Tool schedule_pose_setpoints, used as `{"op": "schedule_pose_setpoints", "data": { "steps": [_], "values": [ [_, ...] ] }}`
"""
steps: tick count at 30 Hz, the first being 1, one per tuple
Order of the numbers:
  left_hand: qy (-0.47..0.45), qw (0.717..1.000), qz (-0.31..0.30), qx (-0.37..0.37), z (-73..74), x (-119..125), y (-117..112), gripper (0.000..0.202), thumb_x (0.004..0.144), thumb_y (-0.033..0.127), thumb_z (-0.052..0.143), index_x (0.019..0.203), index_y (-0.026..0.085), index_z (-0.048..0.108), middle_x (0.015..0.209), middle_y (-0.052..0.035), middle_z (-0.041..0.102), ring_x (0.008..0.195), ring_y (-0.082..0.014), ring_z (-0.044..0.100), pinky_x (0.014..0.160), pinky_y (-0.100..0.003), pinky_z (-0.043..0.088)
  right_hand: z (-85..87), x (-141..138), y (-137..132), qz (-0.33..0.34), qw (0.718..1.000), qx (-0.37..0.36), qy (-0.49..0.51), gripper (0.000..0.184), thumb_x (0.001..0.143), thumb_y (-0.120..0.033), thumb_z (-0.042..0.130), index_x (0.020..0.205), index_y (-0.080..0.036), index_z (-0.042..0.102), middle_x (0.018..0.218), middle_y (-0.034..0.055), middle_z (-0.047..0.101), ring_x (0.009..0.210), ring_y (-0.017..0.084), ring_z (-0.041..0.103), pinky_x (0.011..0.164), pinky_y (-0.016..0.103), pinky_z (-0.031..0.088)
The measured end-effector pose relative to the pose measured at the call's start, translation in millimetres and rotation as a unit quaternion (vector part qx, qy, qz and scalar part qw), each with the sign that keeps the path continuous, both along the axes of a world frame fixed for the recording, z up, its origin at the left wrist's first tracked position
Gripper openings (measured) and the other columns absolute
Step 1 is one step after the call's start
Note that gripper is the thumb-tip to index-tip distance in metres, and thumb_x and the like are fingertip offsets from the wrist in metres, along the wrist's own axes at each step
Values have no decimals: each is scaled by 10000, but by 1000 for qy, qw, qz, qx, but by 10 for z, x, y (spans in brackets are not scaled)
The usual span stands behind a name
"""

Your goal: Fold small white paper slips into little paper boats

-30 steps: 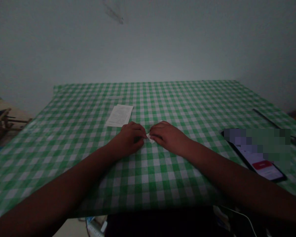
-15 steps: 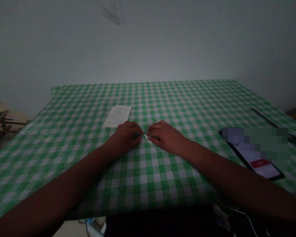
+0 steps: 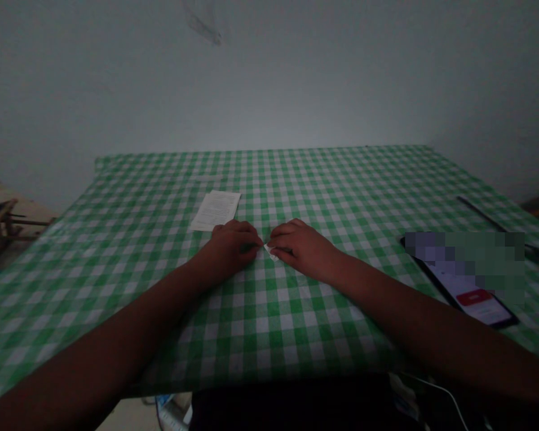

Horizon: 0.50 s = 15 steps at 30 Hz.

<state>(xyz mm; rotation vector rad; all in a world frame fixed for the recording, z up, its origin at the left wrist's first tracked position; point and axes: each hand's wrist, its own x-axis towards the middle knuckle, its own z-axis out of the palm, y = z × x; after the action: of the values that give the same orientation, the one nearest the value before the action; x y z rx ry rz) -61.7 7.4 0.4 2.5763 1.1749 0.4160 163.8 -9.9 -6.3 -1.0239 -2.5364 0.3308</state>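
Note:
Between my hands, low over the green-and-white checked tablecloth [image 3: 269, 323], is a small folded piece of white paper [image 3: 272, 252]. My right hand [image 3: 299, 246] pinches it between thumb and fingers, covering much of it. From the other side, the bent fingers of my left hand [image 3: 233, 244] meet the paper's left tip with thumb and fingertips close together. Just beyond my left hand lies a small stack of printed paper sheets [image 3: 216, 209], its near corner hidden by the knuckles.
A phone [image 3: 458, 287] with a lit screen, partly pixelated, lies at the right by my forearm. Behind it is a thin dark rod or cable [image 3: 480, 212]. A white cable [image 3: 444, 392] hangs below the table's front edge. A pale wall [image 3: 269, 78] stands behind the table.
My left fingertips have moved slightly right and closed in on the paper's left tip. My right hand stays nearly in place, and the view has shifted very slightly.

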Motion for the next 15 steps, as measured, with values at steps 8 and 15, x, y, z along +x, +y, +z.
{"op": "schedule_pose_setpoints", "data": {
  "steps": [8, 15],
  "values": [
    [70, 997, 1, 26, 74, 36, -50, 230, 866, 228, 602, 1034, 322, 727, 1090, 7, 676, 1058, -238, 559, 879, -438, 333, -6, 1, 6, -2, 1000, -9, 3, 210, 964, -272, 557, 1060, -207, 732, 1085, 62, 702, 1029, 219, 587, 937, 392, 401],
    [124, 990, -11, 71, 208, 134, -171, 199, 884, 265, 575, 1018, 274, 722, 1078, -33, 672, 1062, -264, 538, 887, -460, 290, -34, 22, 74, 11, 999, -18, 50, 167, 954, -242, 576, 988, -205, 736, 1042, 43, 706, 991, 184, 603, 945, 365, 383]
  ]
}}
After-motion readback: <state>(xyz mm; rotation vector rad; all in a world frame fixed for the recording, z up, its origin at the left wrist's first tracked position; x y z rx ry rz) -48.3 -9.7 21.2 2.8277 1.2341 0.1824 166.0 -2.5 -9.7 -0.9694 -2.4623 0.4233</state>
